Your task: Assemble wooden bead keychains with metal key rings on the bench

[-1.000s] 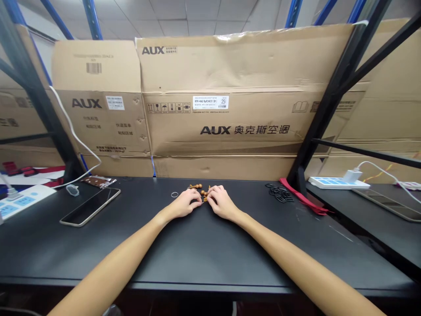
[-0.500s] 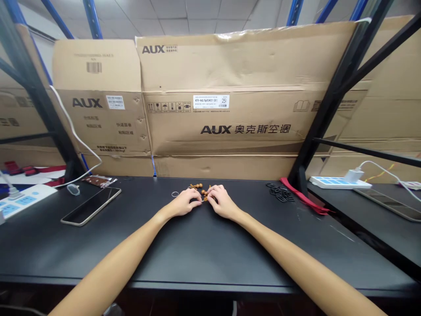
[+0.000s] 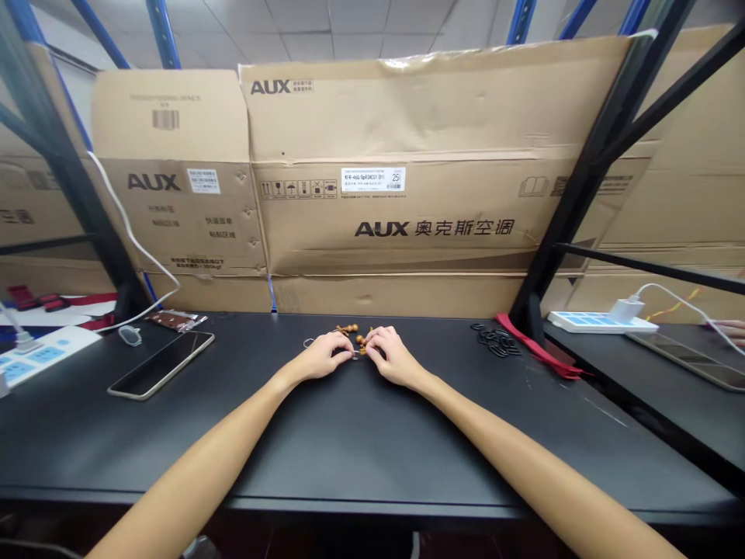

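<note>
My left hand (image 3: 326, 356) is closed in a pinch at the back middle of the table. A small silvery piece (image 3: 356, 355) shows at its fingertips, too small to identify. Close beside it, my right hand (image 3: 393, 357) pinches a brown beaded cord (image 3: 364, 349), whose far part is hidden behind the fingers. Another bunch of brown beads (image 3: 348, 329) lies just beyond both hands. A thin metal ring (image 3: 308, 342) sits left of my left hand, partly covered by it.
A phone (image 3: 161, 365) and a power strip (image 3: 43, 353) lie at left. Black links (image 3: 496, 341) and a red strap (image 3: 538, 349) lie at right, by a black shelf post (image 3: 529, 310). Cardboard (image 3: 396, 295) stands behind. At the far right edge, part of another person's hand (image 3: 732, 332) shows.
My left hand has shifted slightly left, and a small silvery piece now shows between the hands. My right hand stays nearly still. The other person's hand has moved slightly at the right edge.
</note>
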The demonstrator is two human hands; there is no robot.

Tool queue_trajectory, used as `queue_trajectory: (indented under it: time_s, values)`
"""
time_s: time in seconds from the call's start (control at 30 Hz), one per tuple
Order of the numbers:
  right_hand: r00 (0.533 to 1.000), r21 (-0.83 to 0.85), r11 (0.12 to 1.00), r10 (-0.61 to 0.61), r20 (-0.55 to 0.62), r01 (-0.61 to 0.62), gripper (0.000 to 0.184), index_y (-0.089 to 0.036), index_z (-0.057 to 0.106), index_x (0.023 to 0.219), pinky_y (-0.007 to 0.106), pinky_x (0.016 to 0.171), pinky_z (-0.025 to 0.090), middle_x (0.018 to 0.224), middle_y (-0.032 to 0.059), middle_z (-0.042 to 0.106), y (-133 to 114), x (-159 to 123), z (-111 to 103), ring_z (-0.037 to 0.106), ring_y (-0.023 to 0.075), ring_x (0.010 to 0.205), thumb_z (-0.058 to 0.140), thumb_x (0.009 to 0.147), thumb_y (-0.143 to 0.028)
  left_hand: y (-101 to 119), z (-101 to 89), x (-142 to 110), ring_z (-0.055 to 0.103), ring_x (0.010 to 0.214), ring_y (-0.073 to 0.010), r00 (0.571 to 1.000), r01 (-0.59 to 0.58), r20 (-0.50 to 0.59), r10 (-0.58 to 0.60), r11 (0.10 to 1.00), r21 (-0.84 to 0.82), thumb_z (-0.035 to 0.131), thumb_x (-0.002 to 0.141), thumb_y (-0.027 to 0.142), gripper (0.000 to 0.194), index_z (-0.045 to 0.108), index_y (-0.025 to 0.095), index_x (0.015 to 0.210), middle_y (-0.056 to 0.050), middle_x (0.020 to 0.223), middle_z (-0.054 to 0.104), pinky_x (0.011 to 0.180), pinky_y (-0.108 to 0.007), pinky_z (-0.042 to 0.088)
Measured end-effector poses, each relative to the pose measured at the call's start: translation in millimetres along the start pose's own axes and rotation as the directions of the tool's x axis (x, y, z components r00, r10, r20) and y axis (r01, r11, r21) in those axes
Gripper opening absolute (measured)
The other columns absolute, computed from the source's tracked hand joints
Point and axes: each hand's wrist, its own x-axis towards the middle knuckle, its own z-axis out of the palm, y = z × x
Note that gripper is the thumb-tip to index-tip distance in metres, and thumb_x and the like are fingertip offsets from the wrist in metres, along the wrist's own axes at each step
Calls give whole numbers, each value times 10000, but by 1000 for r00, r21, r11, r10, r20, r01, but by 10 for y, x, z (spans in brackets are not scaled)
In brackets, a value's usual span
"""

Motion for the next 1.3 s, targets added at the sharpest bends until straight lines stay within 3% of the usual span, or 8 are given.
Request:
queue_trajectory:
  time_s: [0.43,0.67,0.93,1.17,1.3]
  values:
    - [999,37,999,-33,32,32,172,-197,593,756,378,865,401,995,59,598,-49,0,-13,475,197,946,486,890,-195,70,63,25,574,987,-188,1000,-14,-12,14,1000,-6,530,877,293,168,657,192,831,-51,1049,634,933,-340,423]
    - [1000,-21,999,25,-4,-25,186,-192,588,741,390,841,401,957,71,605,26,4,7,483,209,910,471,886,-202,48,6,10,566,1010,-192,1000,4,-7,-4,1000,8,536,872,305,171,665,203,823,-41,1046,635,947,-337,411]
    - [999,24,999,-42,16,41,180,-194,597,763,370,860,397,992,62,603,-57,2,5,476,198,943,476,896,-204,68,64,14,544,1034,-201,1000,5,-6,-5,1000,17,534,871,324,182,655,201,811,-45,1065,621,960,-358,401]
    - [999,-51,997,51,-18,-52,175,-185,590,741,371,846,395,966,66,604,34,5,11,484,200,921,485,881,-193,45,11,19,546,1031,-203,1000,12,20,-13,999,38,520,879,302,175,656,205,826,-44,1054,629,963,-364,395]
    - [1000,-32,999,31,-7,-31,175,-189,592,758,371,839,398,976,65,605,30,3,21,485,199,918,476,889,-200,54,-3,-1,540,1041,-208,1000,17,13,-17,999,40,549,858,339,175,660,208,828,-46,1057,626,962,-364,397]
